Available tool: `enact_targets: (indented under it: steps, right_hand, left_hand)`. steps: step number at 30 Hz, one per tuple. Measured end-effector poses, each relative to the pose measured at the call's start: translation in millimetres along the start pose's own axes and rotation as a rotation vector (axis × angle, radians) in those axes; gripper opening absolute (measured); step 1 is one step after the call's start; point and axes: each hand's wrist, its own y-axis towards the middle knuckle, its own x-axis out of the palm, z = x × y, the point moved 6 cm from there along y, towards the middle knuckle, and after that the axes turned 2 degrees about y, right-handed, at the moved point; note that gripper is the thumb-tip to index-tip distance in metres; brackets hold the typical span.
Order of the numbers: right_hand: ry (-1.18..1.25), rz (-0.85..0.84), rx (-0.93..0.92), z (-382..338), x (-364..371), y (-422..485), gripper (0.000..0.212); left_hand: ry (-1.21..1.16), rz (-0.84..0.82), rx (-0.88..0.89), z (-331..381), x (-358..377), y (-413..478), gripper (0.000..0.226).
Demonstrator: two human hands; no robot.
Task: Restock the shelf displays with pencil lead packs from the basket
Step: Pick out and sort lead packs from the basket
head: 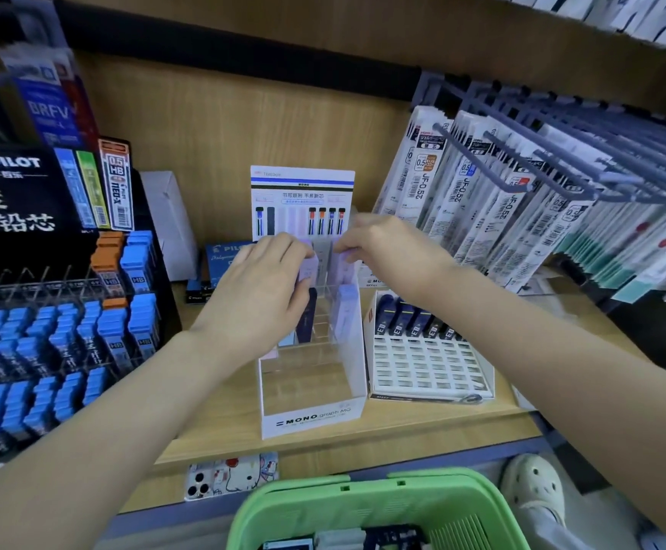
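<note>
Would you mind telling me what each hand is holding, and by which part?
The left hand pinches a lilac lead pack by its upper end; the right hand pinches a second pale pack near its top.

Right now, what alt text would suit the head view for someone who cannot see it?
A person's left hand holds a lilac lead pack and the right hand a second lilac pack over a white MONO display on a wooden shelf. A green basket sits below.
</note>
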Motion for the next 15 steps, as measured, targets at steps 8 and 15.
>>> enact_targets:
  steps: [8, 15]
  right_hand:
    - [0.001, 0.199, 0.029, -0.8, 9.0, -15.8, 0.017]
    - [-0.093, 0.317, 0.063, -7.6, 12.6, -20.2, 0.031]
  left_hand:
    - [0.033, -0.029, 0.017, 1.2, 1.1, 2.0, 0.026]
    - [0.035, -0.116, 0.03, 3.5, -0.5, 4.0, 0.034]
